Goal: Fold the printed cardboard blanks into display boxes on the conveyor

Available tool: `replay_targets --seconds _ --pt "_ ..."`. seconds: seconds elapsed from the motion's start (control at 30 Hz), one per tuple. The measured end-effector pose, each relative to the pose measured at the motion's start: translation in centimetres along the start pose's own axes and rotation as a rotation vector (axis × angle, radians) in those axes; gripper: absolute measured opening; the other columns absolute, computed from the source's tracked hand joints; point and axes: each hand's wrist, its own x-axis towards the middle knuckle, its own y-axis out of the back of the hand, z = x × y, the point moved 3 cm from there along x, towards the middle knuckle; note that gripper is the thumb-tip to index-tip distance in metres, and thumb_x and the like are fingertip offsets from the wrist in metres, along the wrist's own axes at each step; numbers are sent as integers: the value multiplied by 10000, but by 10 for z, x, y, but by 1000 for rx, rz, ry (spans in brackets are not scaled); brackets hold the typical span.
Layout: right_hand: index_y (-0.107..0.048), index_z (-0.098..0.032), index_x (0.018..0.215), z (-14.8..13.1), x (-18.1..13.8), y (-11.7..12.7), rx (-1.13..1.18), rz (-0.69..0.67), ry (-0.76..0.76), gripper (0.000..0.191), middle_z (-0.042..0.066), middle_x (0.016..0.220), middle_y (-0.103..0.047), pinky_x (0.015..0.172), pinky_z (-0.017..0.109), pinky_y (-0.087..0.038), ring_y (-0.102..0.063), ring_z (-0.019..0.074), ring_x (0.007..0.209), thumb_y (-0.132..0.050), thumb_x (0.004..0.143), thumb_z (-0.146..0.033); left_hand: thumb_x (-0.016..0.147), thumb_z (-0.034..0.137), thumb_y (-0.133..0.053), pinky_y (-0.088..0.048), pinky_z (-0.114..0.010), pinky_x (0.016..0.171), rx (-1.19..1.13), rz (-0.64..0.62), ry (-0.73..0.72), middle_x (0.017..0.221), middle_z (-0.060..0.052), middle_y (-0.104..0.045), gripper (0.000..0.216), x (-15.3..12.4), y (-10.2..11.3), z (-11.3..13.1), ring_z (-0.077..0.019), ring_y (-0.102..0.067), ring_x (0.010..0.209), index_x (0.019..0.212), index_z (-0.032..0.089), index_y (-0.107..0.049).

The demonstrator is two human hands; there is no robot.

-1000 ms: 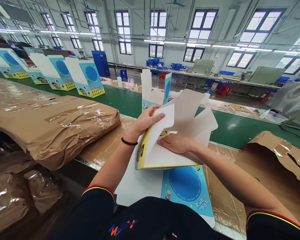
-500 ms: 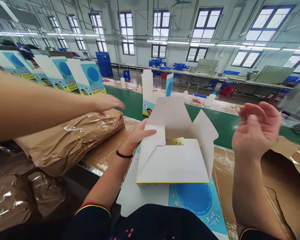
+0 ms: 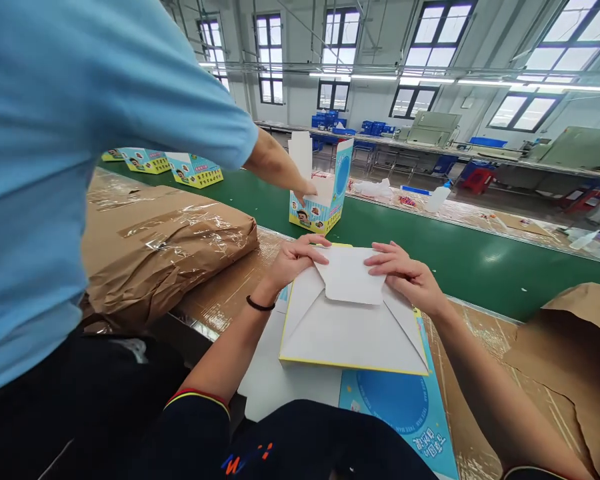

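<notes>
A white carton (image 3: 350,340) with yellow edges lies before me, its folded flaps facing up. Over the middle, the last flap (image 3: 354,283) lies tilted, its near edge slightly raised. My left hand (image 3: 296,262) grips the box's far left corner, fingers curled over the flap's edge. On the far right side, my right hand (image 3: 411,272) rests its outstretched fingers on the same flap, slightly apart. Both thumbs are largely hidden. Underneath are flat printed cartons, the visible one blue (image 3: 395,400) with a round panel.
At left, a co-worker in a light blue sleeve (image 3: 180,100) reaches a hand (image 3: 300,183) to an open printed box (image 3: 317,210) on the green belt (image 3: 485,253). A brown paper-wrapped bundle (image 3: 175,233) lies left; torn brown cardboard (image 3: 570,360) stands right. A glue bottle (image 3: 439,197) stands beyond.
My right hand has come down from the raised position onto the box. The upright flaps are now folded over. The co-worker has moved in from the left, reaching to the open box.
</notes>
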Motion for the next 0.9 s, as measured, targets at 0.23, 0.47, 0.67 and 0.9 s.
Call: replay_targets --seconds 0.23,0.47,0.67,0.9 --pt "-499 -200 1520 -6 16 -2 -437 -299 -142 798 154 1540 -470 1177 616 -318 -427 409 1407 -688 840 -575 608 434 -827 -469 -492 1074 544 -282 79 1255 -86 -564 388 0 -11 33 -310 -563 1173 861 214 -631" --pt "-473 -235 1498 -8 26 -24 -770 -332 -110 805 175 1401 -543 1011 551 -437 -531 418 1209 -762 778 -451 617 382 -896 -464 -458 971 1047 -361 105 1303 -99 -509 585 0 -32 34 -330 -533 1159 1044 219 -530" --pt "-522 -208 1477 1 27 -11 -525 -354 -159 765 172 1404 -535 1102 615 -388 -488 428 1278 -713 808 -527 688 488 -845 -447 -465 1032 882 -365 88 1241 -110 -586 559 5 -24 27 -334 -534 1185 1082 206 -566" --pt "-557 -227 1439 12 23 1 -116 -221 -199 800 133 1479 -515 1201 586 -371 -444 378 1393 -743 788 -654 800 542 -723 -235 -460 1289 496 -83 123 1599 -136 -410 658 -5 -3 13 -334 -278 1548 1346 212 -562"
